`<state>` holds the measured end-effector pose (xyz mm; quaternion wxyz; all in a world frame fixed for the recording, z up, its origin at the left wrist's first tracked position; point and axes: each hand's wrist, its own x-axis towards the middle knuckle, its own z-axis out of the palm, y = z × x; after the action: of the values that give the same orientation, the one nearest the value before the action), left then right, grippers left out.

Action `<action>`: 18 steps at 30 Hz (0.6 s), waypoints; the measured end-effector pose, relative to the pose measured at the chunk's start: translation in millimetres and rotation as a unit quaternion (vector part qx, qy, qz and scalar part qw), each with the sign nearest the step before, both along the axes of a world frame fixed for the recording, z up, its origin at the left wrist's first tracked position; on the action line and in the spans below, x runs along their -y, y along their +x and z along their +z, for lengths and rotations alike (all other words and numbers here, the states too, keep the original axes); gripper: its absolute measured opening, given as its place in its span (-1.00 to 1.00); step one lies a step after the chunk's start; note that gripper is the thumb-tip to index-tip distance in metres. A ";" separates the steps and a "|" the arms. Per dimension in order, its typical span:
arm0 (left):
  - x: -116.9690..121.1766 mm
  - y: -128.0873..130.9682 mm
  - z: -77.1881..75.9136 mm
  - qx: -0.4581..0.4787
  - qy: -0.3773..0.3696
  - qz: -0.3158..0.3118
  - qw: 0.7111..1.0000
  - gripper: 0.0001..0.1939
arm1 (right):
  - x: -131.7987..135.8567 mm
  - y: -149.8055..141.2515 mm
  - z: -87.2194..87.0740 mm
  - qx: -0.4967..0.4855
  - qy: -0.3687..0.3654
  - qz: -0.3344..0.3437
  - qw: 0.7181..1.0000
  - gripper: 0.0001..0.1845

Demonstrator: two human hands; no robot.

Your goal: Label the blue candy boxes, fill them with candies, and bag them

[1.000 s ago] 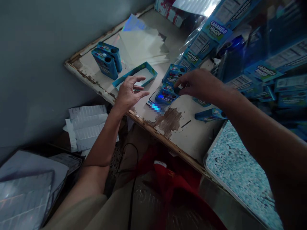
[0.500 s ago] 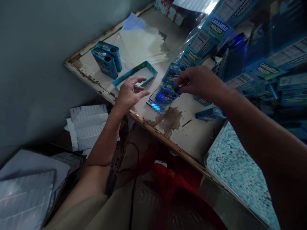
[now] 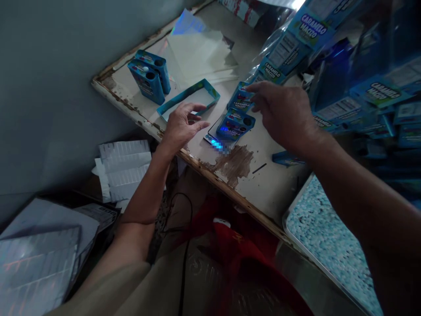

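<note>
My left hand (image 3: 184,127) hovers open beside an open blue tray-like carton (image 3: 189,91), its thumb and fingers apart with nothing between them. A small blue candy box (image 3: 235,125) with a round hole in its top stands on a flat scale (image 3: 208,138) with a lit blue display. Just behind it is another blue candy box (image 3: 239,100). My right hand (image 3: 284,114) reaches to that rear box's right side, fingers slightly apart, the fingertips overlapping its edge. Whether they touch it I cannot tell.
Two blue boxes (image 3: 148,81) with holed tops stand at the left. Pale sheets (image 3: 200,55) lie behind. Stacked Caramelo Macizo cartons (image 3: 311,28) fill the right. A metal tray (image 3: 329,228) of light-blue pieces sits at the front right. One box (image 3: 284,158) lies by my right wrist.
My right hand has left the hole in the top of the box on the scale and shifted back to the rear box. My left hand keeps its pose. The view has tilted slightly.
</note>
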<state>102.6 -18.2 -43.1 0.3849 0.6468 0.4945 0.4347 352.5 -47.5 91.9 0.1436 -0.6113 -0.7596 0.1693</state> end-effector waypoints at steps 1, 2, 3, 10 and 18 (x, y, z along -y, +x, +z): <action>0.2 0.2 0.4 0.002 -0.002 -0.001 1.000 -0.54 | 3.6 -3.4 -0.4 0.027 0.017 -0.015 0.999 -0.56; 0.5 0.5 0.8 0.004 -0.004 -0.003 1.000 -0.55 | 6.7 -6.8 -1.8 0.061 0.034 -0.032 0.997 -0.51; 0.7 0.9 1.2 0.006 -0.005 -0.004 1.000 -0.55 | 9.2 -9.7 -4.4 0.094 0.045 -0.047 0.993 -0.48; 1.6 0.5 4.4 0.006 -0.009 -0.002 1.000 -0.56 | 11.6 -6.3 -44.5 0.065 0.045 -0.036 0.996 -0.49; 2.9 0.3 8.9 -0.016 -0.010 0.003 1.000 -0.57 | 32.3 6.9 -29.0 -0.013 0.060 -0.024 0.998 -0.47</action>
<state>102.9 -21.1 -34.2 0.3822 0.6478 0.5072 0.4207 359.4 -79.8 62.9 0.1940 -0.6171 -0.7518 0.1279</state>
